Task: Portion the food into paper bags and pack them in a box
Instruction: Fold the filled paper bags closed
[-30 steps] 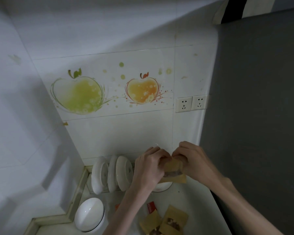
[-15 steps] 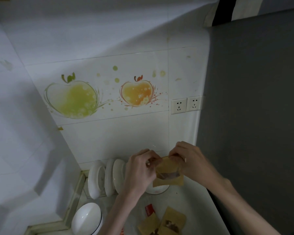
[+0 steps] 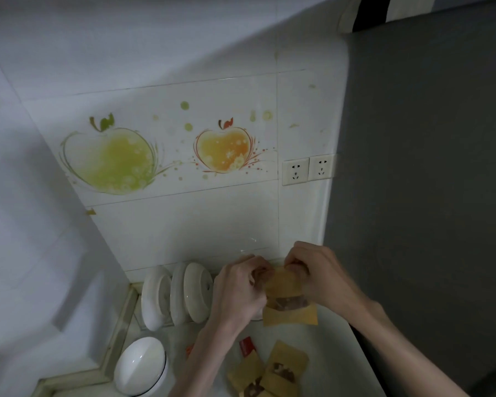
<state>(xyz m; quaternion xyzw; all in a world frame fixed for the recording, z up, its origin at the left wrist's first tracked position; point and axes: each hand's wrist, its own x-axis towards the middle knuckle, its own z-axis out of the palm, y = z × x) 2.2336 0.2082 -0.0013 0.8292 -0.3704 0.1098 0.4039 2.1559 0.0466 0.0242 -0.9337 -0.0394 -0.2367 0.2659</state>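
A small brown paper bag (image 3: 291,306) with a clear window showing dark food hangs upright above the white counter (image 3: 338,353). My left hand (image 3: 239,290) pinches its top left corner. My right hand (image 3: 317,275) pinches its top right corner, so both hands grip the bag's upper edge. Several more brown window bags (image 3: 269,373) lie flat on the counter near the bottom edge, some overlapping. A small red packet (image 3: 246,346) lies beside them. No box is in view.
White plates (image 3: 181,296) stand on edge in a rack against the tiled wall, left of my hands. An upturned white bowl (image 3: 141,365) sits at the lower left. Two wall sockets (image 3: 308,169) are above. A dark grey surface (image 3: 427,196) borders the counter's right edge.
The camera view shifted slightly. Both hands stay on the bag's top edge, fingers working along it; the bag hangs a little lower and more to the right.
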